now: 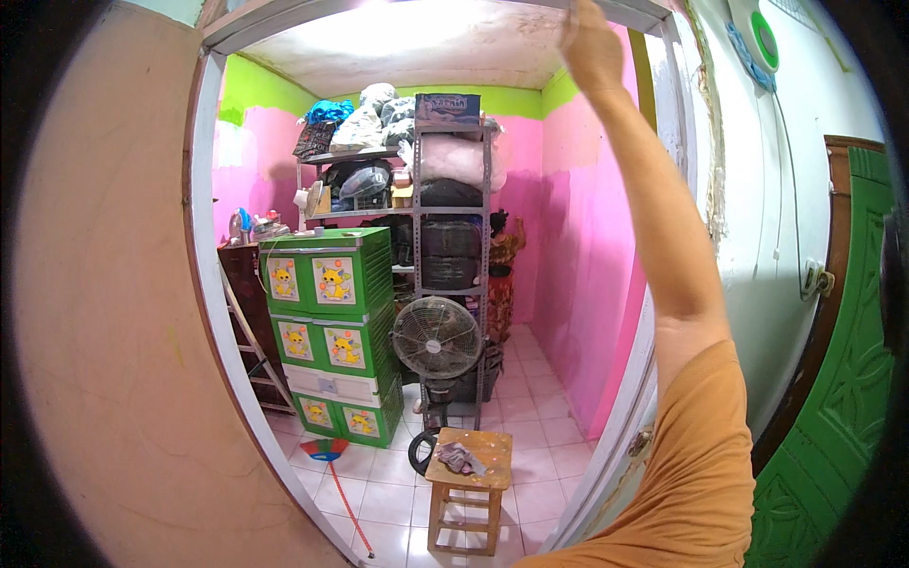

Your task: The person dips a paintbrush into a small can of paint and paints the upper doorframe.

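Note:
My right arm, in an orange sleeve, stretches up along the right side of the doorway. At its end my right hand is raised in front of the top of the white door frame. The picture's upper edge cuts off the fingers, so what they hold or touch does not show. My left hand is out of the picture. Below, through the doorway, a wooden stool stands on the tiled floor with a crumpled greyish cloth on its seat.
Inside the pink room stand a green plastic drawer cabinet, a standing fan and a metal shelf rack loaded with bags. A broom lies left of the stool. A ladder leans at the left. To the right is a green carved door.

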Available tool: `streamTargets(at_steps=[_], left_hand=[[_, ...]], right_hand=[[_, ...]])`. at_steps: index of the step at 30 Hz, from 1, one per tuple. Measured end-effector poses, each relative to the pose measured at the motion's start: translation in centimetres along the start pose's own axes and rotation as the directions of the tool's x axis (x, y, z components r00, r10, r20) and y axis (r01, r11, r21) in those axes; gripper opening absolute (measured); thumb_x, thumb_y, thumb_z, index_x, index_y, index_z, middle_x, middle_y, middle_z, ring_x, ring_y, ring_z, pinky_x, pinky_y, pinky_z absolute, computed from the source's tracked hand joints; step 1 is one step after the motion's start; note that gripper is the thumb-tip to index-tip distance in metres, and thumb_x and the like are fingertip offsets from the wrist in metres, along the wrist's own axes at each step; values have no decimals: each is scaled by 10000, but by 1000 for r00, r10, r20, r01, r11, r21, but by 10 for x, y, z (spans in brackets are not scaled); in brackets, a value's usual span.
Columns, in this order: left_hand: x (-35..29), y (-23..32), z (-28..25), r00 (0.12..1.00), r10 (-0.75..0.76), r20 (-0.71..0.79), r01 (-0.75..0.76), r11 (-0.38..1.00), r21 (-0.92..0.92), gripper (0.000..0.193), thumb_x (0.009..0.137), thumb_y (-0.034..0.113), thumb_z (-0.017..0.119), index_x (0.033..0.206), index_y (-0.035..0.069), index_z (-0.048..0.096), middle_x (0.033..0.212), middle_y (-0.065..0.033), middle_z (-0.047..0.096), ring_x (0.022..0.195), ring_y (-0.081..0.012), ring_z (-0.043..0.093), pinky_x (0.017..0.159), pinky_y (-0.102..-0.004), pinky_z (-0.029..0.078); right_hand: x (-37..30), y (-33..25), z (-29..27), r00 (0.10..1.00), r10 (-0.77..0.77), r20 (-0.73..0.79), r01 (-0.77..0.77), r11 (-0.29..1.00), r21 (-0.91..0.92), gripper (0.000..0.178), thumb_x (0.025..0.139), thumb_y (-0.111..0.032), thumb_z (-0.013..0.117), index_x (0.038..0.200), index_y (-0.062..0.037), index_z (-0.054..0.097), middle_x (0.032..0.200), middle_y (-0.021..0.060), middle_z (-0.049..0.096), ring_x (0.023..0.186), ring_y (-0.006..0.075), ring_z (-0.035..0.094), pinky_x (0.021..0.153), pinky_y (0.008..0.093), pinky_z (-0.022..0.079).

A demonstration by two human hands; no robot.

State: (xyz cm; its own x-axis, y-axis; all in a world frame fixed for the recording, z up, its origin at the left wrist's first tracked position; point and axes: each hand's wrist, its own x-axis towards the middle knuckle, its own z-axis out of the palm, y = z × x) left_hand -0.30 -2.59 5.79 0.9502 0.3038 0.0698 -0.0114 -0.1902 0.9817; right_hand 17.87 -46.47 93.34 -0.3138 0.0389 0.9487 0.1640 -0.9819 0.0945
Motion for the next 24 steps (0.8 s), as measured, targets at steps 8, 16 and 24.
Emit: streamTargets(at_steps=[8, 16, 24], left_hand=[[14, 49, -5, 997, 16, 69, -9, 995, -104, 595, 827, 117, 797, 1312, 10, 470, 1124, -132, 618, 1036, -219, 611, 873, -334, 524], [10, 82, -9, 992, 69, 107, -68, 998, -9, 608, 852, 135, 784, 1336, -20, 449, 1195, -137, 593, 1080, -225, 592, 916, -347, 511], [5, 101, 7, 982, 36, 185, -25, 998, -62, 621, 843, 81, 792, 1354, 5, 447, 1256, -128, 562, 1144, -233, 567, 1006, -372, 469]], right_hand=[[-9, 52, -51, 923, 250, -293, -281, 957, -68, 255, 958, -206, 486, 1113, -9, 535, 994, 261, 677, 928, 469, 641, 842, 526, 503], [-91, -21, -4, 992, -65, -111, 94, 953, 288, 338, 985, -185, 505, 1274, -19, 561, 1146, 257, 633, 1074, 443, 603, 906, 501, 474], [-344, -153, -88, 791, 128, 598, -581, 464, 669, 241, 1029, -143, 482, 1249, -75, 555, 679, -4, 506, 596, 66, 469, 539, 275, 402]])
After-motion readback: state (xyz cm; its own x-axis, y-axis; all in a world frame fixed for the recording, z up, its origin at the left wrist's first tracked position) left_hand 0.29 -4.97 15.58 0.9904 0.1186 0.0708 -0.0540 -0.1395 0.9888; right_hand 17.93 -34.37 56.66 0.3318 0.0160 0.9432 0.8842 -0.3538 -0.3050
